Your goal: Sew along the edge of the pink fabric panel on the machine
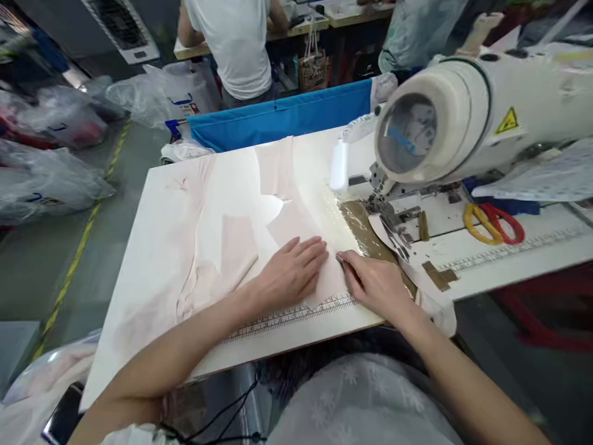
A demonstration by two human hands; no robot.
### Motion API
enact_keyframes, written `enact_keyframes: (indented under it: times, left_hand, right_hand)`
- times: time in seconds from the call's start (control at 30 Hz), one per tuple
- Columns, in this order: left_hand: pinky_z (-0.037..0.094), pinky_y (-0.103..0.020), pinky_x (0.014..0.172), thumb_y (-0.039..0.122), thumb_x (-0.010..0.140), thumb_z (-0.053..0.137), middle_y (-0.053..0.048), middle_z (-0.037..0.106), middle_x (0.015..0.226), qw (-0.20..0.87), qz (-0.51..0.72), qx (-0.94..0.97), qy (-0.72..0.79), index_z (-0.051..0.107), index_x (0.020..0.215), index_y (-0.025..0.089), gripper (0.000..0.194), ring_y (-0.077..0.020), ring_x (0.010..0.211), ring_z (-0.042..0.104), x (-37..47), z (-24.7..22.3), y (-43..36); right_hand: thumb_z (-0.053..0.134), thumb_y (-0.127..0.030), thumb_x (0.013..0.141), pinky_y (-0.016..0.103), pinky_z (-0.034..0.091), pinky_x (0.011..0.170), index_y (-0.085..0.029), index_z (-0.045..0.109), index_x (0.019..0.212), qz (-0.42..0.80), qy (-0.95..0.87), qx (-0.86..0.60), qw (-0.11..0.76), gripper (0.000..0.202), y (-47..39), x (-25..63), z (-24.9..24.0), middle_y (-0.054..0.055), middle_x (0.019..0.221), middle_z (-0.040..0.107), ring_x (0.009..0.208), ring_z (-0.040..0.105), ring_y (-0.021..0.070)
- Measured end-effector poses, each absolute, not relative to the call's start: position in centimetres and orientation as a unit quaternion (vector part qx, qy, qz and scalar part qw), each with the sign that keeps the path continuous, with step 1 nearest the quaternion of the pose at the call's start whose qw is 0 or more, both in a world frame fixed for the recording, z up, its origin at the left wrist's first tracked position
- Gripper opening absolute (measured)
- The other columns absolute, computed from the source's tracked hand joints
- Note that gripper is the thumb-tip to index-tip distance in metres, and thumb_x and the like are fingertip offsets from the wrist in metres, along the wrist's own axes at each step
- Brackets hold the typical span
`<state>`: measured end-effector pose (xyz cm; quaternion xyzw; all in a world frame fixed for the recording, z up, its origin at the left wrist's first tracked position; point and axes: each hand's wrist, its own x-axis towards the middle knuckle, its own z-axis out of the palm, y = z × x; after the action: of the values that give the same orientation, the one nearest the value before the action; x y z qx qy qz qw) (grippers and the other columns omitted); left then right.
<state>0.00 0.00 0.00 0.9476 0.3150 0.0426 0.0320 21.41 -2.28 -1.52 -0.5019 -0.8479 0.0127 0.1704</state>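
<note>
Left hand (291,272) flat, fingers spread on fabric (217,247); right hand (375,284) pinches its edge near a sewing machine (463,117) bearing a yellow warning triangle (508,121).

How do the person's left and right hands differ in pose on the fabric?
The left hand lies flat, fingers spread, palm down on the pale fabric. The right hand is curled, fingertips pinching at the fabric edge, nearer the sewing machine. Both rest on the same fabric piece.
</note>
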Motion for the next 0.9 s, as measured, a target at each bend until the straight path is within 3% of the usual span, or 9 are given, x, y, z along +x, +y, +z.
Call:
enact_keyframes:
  times: [0.2, 0.5, 0.9]
  left_hand:
    - [0.032, -0.043, 0.115, 0.028, 0.1, 0.034, -0.015, 0.047, 0.147, 0.028, 0.01, 0.949, 0.314, 0.047, 0.138, 0.007, 0.045, -0.0268, 0.138, 0.04, 0.0, -0.8, -0.3]
    - [0.036, -0.047, 0.11, 0.028, 0.096, 0.042, -0.021, 0.046, 0.145, -0.008, 0.033, 0.954, 0.299, 0.048, 0.135, 0.005, 0.045, -0.0327, 0.137, 0.041, 0.2, -1.7, -0.6]
    - [0.038, -0.046, 0.108, 0.026, 0.093, 0.045, -0.023, 0.049, 0.142, -0.014, 0.042, 0.954, 0.298, 0.051, 0.131, 0.003, 0.044, -0.0343, 0.134, 0.044, 0.6, -1.5, -0.5]
  right_hand:
    - [0.037, -0.023, 0.096, 0.026, 0.041, 0.05, -0.016, 0.063, 0.103, 0.054, -0.819, -0.523, 0.23, 0.027, -1.2, 20.6, -2.1, 0.003, 0.077, 0.074, 0.057, 0.068, 0.0197]
    - [0.038, -0.022, 0.094, 0.025, 0.038, 0.05, -0.017, 0.063, 0.1, 0.052, -0.822, -0.527, 0.208, 0.026, -1.2, 20.2, -2.2, 0.003, 0.072, 0.073, 0.057, 0.067, 0.0193]
    - [0.039, -0.022, 0.093, 0.025, 0.035, 0.049, -0.015, 0.064, 0.1, 0.056, -0.821, -0.521, 0.227, 0.027, -1.0, 20.1, -2.6, 0.002, 0.065, 0.069, 0.05, 0.062, 0.0169]
